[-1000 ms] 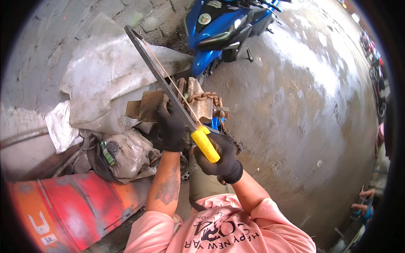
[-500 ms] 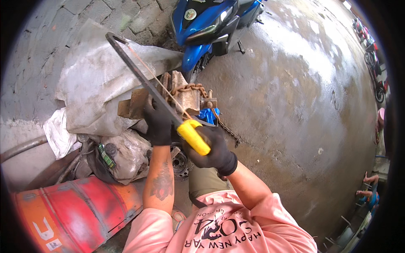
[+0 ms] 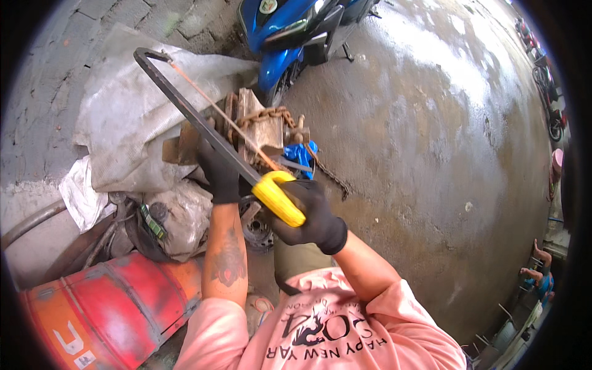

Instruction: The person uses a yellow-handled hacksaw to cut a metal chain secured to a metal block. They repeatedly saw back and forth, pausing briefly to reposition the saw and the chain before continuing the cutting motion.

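My right hand (image 3: 308,213), in a black glove, is closed round the yellow handle (image 3: 277,198) of a hacksaw. The saw's dark frame (image 3: 191,114) slants up to the far left, and its thin orange-brown blade (image 3: 216,108) passes over a rusty bench vise (image 3: 262,126). A rusty chain (image 3: 265,115) is wrapped across the vise. My left hand (image 3: 219,172), also black-gloved, closes on a rusty metal piece (image 3: 179,145) at the vise's left side. The saw frame partly hides its fingers. Whether the blade touches metal I cannot tell.
A blue motorcycle (image 3: 280,46) stands beyond the vise. Grey plastic sheeting (image 3: 123,117) lies at the left, above a filled bag (image 3: 179,216). A red-orange drum (image 3: 117,308) lies lower left. Wet concrete floor (image 3: 419,154) spreads right; a person's legs (image 3: 539,262) show at the far right.
The whole view has shifted slightly, with the vise and motorcycle now higher and further left. Against the vise, the hacksaw has come a little nearer to me. Both hands keep their grips.
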{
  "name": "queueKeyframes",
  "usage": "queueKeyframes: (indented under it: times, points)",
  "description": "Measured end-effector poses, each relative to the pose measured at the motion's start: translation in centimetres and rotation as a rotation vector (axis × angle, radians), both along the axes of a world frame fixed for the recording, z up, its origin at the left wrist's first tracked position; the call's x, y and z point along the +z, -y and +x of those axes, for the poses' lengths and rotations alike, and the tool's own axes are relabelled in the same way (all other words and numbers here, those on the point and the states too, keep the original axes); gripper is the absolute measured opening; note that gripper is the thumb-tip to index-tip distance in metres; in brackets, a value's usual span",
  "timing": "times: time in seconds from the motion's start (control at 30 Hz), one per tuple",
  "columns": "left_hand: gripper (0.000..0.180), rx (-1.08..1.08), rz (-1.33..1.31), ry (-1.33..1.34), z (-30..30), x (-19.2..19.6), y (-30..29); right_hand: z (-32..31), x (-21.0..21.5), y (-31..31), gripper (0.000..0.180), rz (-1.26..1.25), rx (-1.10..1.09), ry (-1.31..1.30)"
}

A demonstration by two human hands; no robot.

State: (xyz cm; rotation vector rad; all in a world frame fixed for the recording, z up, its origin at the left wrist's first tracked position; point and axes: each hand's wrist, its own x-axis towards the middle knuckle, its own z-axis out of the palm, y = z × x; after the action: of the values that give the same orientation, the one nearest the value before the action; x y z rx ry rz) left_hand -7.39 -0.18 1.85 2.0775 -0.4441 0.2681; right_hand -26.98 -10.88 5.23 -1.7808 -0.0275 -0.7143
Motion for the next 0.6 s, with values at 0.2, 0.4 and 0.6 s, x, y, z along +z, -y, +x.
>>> queueKeyframes:
  times: [0.2,0.4,0.6]
  points:
    - [0.034,-0.030,-0.189,-0.009,2.8,-2.9,-1.7,-18.0,0.2,-0.4,0.024,-0.126,0.031,-0.219]
    - [0.035,-0.015,-0.192,0.006,1.4,-1.5,0.4,-1.5,1.0,0.6,0.019,0.056,-0.015,-0.110]
    - [0.034,0.018,-0.001,-0.069,0.5,-0.3,-1.8,-12.5,0.5,-0.7,0.014,-0.287,-0.025,-0.098]
